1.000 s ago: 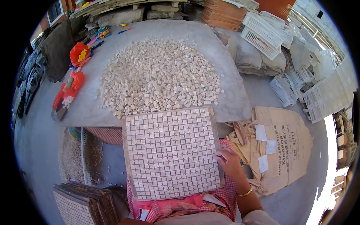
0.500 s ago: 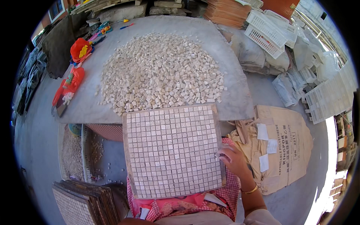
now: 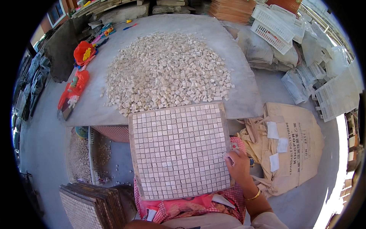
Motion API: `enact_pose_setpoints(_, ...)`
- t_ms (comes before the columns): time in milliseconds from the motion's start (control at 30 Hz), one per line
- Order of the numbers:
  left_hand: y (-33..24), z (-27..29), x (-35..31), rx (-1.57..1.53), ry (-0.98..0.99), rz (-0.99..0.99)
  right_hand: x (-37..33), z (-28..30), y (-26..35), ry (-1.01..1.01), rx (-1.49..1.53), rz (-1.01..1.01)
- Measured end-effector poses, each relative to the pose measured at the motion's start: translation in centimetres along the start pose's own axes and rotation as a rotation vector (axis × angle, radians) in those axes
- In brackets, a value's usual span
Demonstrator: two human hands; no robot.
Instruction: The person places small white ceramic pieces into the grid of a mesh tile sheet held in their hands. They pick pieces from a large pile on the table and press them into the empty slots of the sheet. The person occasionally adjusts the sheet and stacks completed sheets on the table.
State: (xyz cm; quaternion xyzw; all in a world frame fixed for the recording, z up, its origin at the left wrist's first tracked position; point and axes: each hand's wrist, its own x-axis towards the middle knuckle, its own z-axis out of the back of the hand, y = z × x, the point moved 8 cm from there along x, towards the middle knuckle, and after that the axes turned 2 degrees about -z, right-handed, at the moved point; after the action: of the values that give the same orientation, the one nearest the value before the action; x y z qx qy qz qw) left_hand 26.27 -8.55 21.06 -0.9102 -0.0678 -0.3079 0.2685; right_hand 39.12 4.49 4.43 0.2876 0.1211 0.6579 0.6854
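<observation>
A square board filled with a grid of small off-white stone tiles (image 3: 179, 150) lies tilted over my lap, its far edge against the table. At the board's right edge is my right hand (image 3: 238, 166), fingers bent and closed together near the outer row of tiles. Whether a small tile is pinched between the fingertips is too small to make out. A gold bangle (image 3: 252, 194) circles that wrist. Only a bit of my left arm (image 3: 146, 224) shows at the bottom edge, and my left hand is out of sight. A heap of loose tiles (image 3: 167, 68) lies beyond the board.
The grey table (image 3: 244, 87) bears orange-red bags (image 3: 79, 86) at its left. Below left are a white crate (image 3: 91, 156) of loose tiles and a stack of tiled boards (image 3: 91, 206). Right, a tan sack (image 3: 301, 152) lies beside me; white plastic baskets (image 3: 271, 34) stand farther back.
The whole view has shifted a little to the right. My right hand has stayed at the board's right edge, its fingers curled in slightly more. The tile grid looks the same.
</observation>
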Motion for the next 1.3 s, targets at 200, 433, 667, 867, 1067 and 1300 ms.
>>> enact_pose_setpoints(200, -1.4, -0.6, 0.1, 0.012, -0.089, -0.162, 0.1, -0.4, -0.4, -0.034, 0.106, -0.027)
enact_pose_setpoints(433, -1.6, -1.5, -0.3, 0.112, -0.023, -0.343, -0.2, -0.5, -0.7, -0.049, 0.073, -0.083)
enact_pose_setpoints(667, -2.1, -2.1, -0.9, 0.102, -0.106, -0.263, -0.1, -0.8, -0.6, -0.055, 0.125, -0.145)
enact_pose_setpoints(867, -1.2, -2.5, -2.1, 0.088, -0.07, -0.056, -0.3, -0.2, -0.9, -0.102, 0.174, -0.053)
enact_pose_setpoints(1067, -1.3, -2.9, -3.3, 0.157, 0.017, 0.099, 0.4, -0.3, -1.0, -0.033, 0.118, -0.094)
enact_pose_setpoints(1300, -4.9, -2.7, -3.0, 0.196, -0.105, -0.224, 1.2, -0.5, 0.1, -0.005, -0.042, 0.029)
